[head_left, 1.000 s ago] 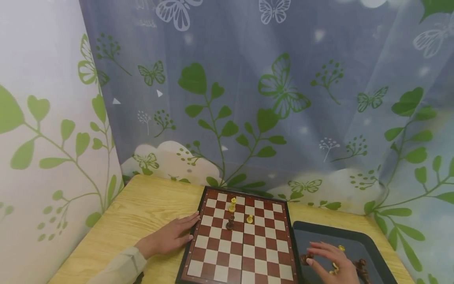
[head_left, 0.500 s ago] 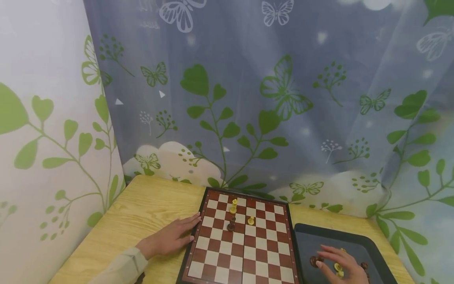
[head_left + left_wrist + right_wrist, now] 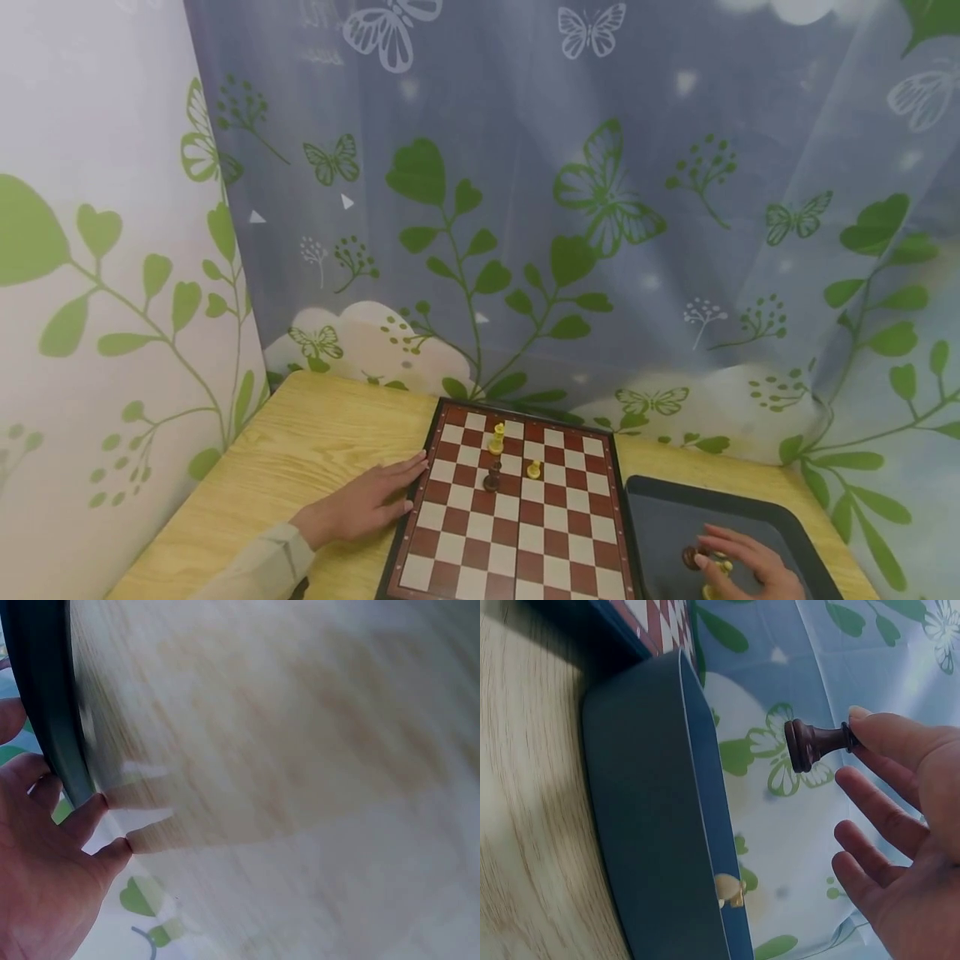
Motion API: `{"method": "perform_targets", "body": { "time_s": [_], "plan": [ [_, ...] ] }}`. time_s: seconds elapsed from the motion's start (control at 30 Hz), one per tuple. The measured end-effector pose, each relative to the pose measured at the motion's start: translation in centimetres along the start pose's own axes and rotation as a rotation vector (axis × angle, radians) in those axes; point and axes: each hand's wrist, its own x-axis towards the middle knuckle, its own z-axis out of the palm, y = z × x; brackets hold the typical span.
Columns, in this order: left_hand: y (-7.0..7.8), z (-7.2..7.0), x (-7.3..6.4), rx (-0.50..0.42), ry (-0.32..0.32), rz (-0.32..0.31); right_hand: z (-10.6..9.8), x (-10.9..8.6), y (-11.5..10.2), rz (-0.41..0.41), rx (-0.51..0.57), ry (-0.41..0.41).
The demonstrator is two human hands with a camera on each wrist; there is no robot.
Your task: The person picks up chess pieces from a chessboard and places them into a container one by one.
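My right hand [image 3: 750, 564] is over the dark tray, pinching a dark brown chess piece [image 3: 814, 744] between thumb and index finger. In the right wrist view the piece's base points away from the hand; its top is hidden by the fingertips. My left hand [image 3: 367, 504] lies at the left edge of the chessboard [image 3: 467, 552], fingers extended and touching its rim. On the board stand a tall yellow chess piece [image 3: 497, 440], a dark brown chess piece [image 3: 492, 479] just in front of it, and a small yellow pawn [image 3: 534, 470] to the right.
The dark tray [image 3: 652, 492] stands right beside the board. Yellow chess pieces [image 3: 708, 592] in it are partly covered by my right hand. Both rest on a wooden table [image 3: 337, 433], with a leaf-and-butterfly patterned curtain [image 3: 510, 192] hanging behind.
My right hand has moved rightward across the tray, away from the board, with the brown piece still pinched. My left hand has stayed at the board's edge. The head view has shifted slightly.
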Motion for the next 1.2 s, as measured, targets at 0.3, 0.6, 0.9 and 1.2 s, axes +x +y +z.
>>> {"method": "perform_targets", "body": {
  "time_s": [0.3, 0.6, 0.9, 1.2],
  "plan": [
    [0.1, 0.0, 0.0, -0.002, -0.003, -0.011, -0.6, 0.6, 0.7, 0.120, 0.009, -0.090],
    [0.0, 0.0, -0.1, -0.002, -0.005, -0.009, -1.3, 2.1, 1.1, 0.210, 0.003, -0.329],
    [0.1, -0.1, 0.0, -0.001, -0.006, -0.014, -1.4, 2.3, 1.6, 0.118, -0.084, -0.226],
    [0.3, -0.2, -0.1, -0.003, -0.006, -0.020, -1.5, 2.6, 1.9, 0.187, -0.097, -0.269]
  ]
}}
